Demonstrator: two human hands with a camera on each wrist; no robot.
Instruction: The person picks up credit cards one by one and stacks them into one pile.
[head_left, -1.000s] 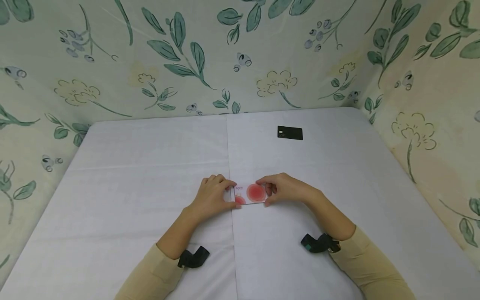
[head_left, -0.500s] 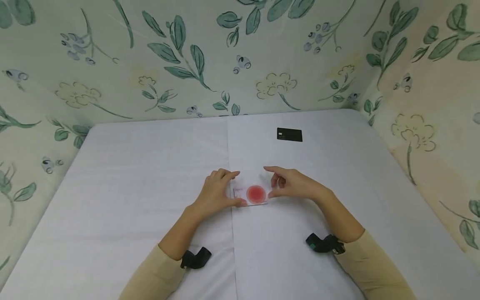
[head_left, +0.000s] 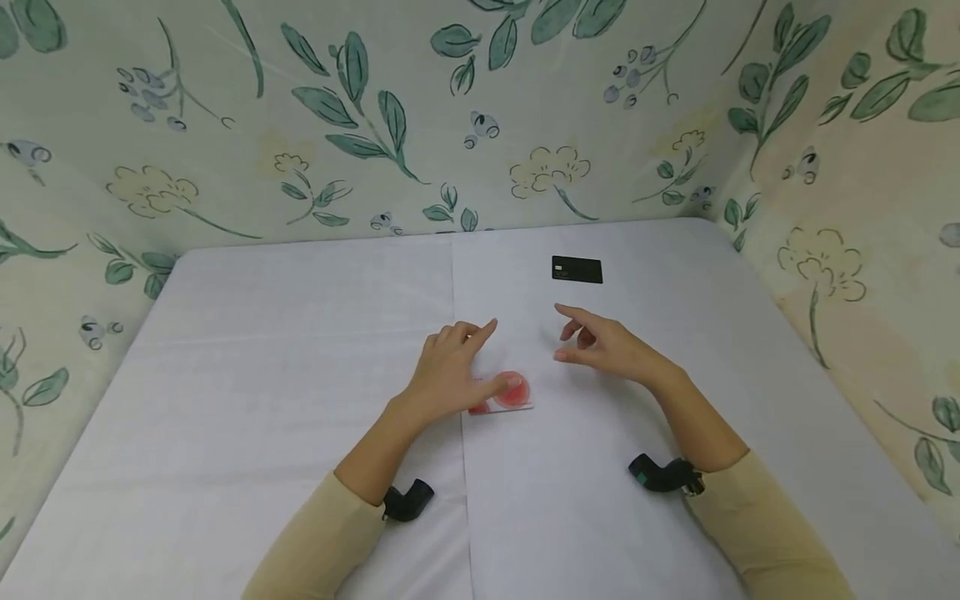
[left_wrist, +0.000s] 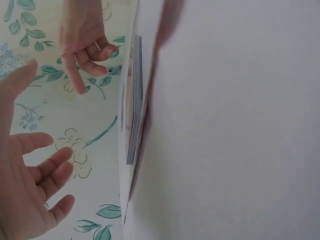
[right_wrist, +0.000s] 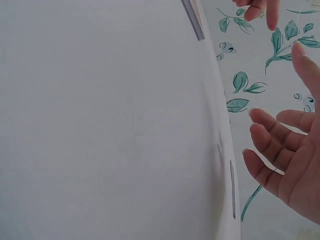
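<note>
A small flat white packet with red round prints (head_left: 517, 397) lies on the white cloth. In the left wrist view the packet's edge (left_wrist: 135, 100) shows several thin grey layers. My left hand (head_left: 447, 371) hovers over its left part with fingers spread, the thumb overlapping the red circle in the head view. Holding nothing, my right hand (head_left: 611, 350) is raised to the right of the packet, fingers loosely bent and thumb apart from the index finger. The right wrist view shows this right hand (right_wrist: 295, 160) with relaxed fingers. A black bank card (head_left: 577, 269) lies beyond it.
White cloth (head_left: 300, 400) covers the table, with a crease down the middle. Floral fabric walls (head_left: 420, 117) stand behind and at both sides. A black wrist camera sits on each forearm, the left camera (head_left: 408, 500) and the right camera (head_left: 663, 473).
Both hands have let go of the packet's ends. The right hand has moved away to the right and forward; the left has shifted forward and right over the packet. The bank card has not moved.
</note>
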